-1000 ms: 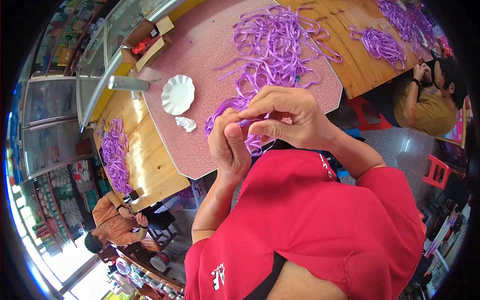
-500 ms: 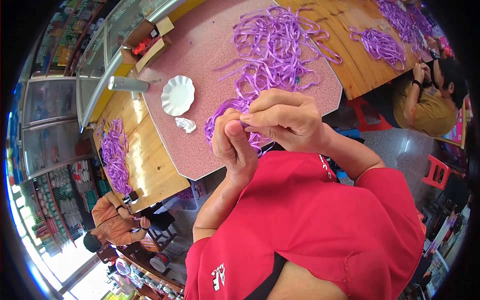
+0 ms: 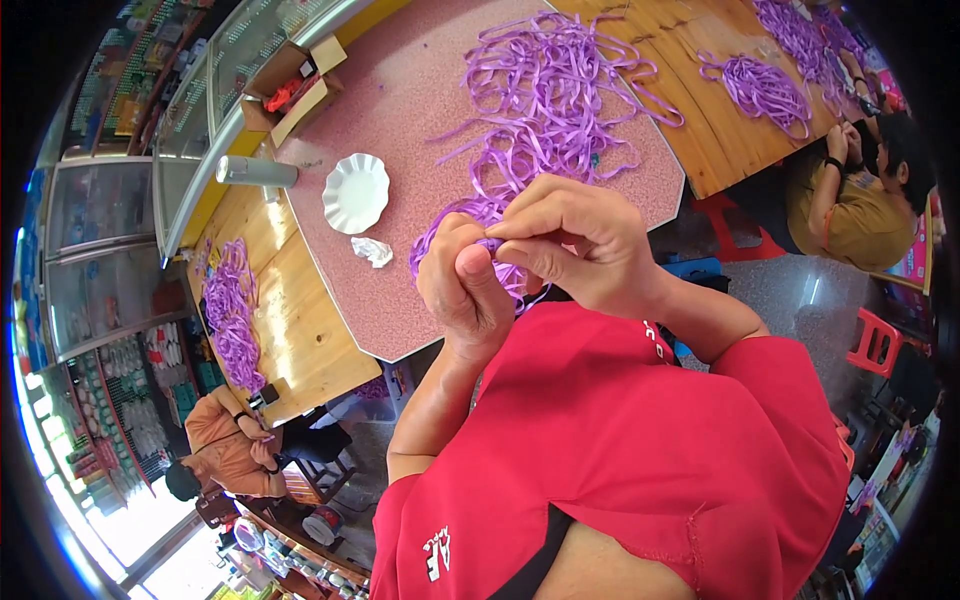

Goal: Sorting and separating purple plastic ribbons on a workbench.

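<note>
Both my hands meet in front of my chest, over the near edge of the pink speckled table (image 3: 400, 290). My left hand (image 3: 462, 290) is closed, its thumb and fingers pinching a small piece of purple ribbon (image 3: 488, 244). From the other side my right hand (image 3: 585, 245) grips the same piece between thumb and forefinger. How the ribbon is folded or tied there is hidden by the fingers. Just behind and below the hands lies a bunch of purple ribbon (image 3: 428, 245). Farther back spreads a big loose heap of the same purple ribbon (image 3: 545, 90).
Left on the pink table are a white scalloped dish (image 3: 356, 193), a crumpled white tissue (image 3: 373, 251) and an open cardboard box (image 3: 310, 95). A grey cylinder (image 3: 257, 171) stands nearby. More ribbon (image 3: 231, 315) lies on the wooden table. People sit at lower left (image 3: 235, 440) and right (image 3: 850, 205).
My right hand has shifted slightly, its fingers opening a little around the pinch, and more of the purple piece shows. My left hand has barely moved.
</note>
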Demonstrator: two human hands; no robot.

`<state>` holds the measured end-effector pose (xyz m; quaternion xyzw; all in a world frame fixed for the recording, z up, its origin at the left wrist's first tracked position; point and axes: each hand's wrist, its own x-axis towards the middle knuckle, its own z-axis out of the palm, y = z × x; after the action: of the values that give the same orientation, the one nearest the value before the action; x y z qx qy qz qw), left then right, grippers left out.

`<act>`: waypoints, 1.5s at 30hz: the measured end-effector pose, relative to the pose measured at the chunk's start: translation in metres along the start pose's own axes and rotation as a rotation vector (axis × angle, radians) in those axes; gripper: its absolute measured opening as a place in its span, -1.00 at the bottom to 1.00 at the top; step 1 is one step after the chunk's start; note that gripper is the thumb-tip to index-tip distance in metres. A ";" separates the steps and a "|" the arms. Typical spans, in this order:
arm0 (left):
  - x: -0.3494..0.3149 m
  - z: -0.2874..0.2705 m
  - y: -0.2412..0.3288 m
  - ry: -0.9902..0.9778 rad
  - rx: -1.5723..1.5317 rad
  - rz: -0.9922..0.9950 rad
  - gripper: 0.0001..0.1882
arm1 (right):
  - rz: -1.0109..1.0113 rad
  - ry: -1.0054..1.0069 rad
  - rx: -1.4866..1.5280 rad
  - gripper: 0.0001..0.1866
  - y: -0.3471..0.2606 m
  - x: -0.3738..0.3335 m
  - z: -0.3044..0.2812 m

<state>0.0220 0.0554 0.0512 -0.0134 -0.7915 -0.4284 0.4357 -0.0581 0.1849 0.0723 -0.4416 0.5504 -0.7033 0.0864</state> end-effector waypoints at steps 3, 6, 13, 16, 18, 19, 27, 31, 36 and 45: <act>-0.001 -0.001 0.005 -0.053 0.014 -0.070 -0.59 | 0.176 -0.026 0.122 -0.83 -0.008 0.004 -0.005; -0.002 -0.003 0.004 -0.082 0.030 -0.058 -0.60 | 0.159 -0.063 0.091 -0.83 -0.006 0.007 -0.009; 0.001 -0.005 -0.002 -0.121 0.097 0.031 -0.64 | 0.173 -0.107 -0.119 -0.86 -0.012 0.010 -0.015; 0.001 -0.005 -0.004 -0.115 0.114 0.025 -0.65 | 0.162 -0.151 -0.144 -0.85 -0.012 0.014 -0.017; 0.001 -0.004 -0.005 -0.113 0.108 0.016 -0.67 | 0.078 -0.130 -0.201 -0.84 -0.011 0.015 -0.016; 0.001 -0.004 -0.005 -0.113 0.109 0.015 -0.67 | -0.008 -0.111 -0.256 -0.83 -0.010 0.016 -0.015; 0.008 0.000 0.002 -0.112 0.179 -0.142 -0.76 | -0.091 -0.101 -0.317 -0.83 -0.003 0.024 -0.016; 0.004 0.001 -0.001 -0.104 0.122 -0.121 -0.77 | 0.246 -0.121 0.164 -0.89 0.003 0.021 -0.016; -0.008 0.006 0.000 0.003 -0.025 -0.259 -0.71 | 0.440 -0.060 0.413 -0.92 0.000 0.019 -0.006; -0.009 -0.006 -0.007 -0.165 -0.368 -0.617 -0.61 | 0.336 -0.123 0.216 -0.88 0.023 0.021 -0.010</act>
<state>0.0291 0.0500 0.0419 0.1131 -0.7004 -0.6725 0.2109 -0.0863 0.1706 0.0637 -0.3739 0.5315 -0.7055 0.2829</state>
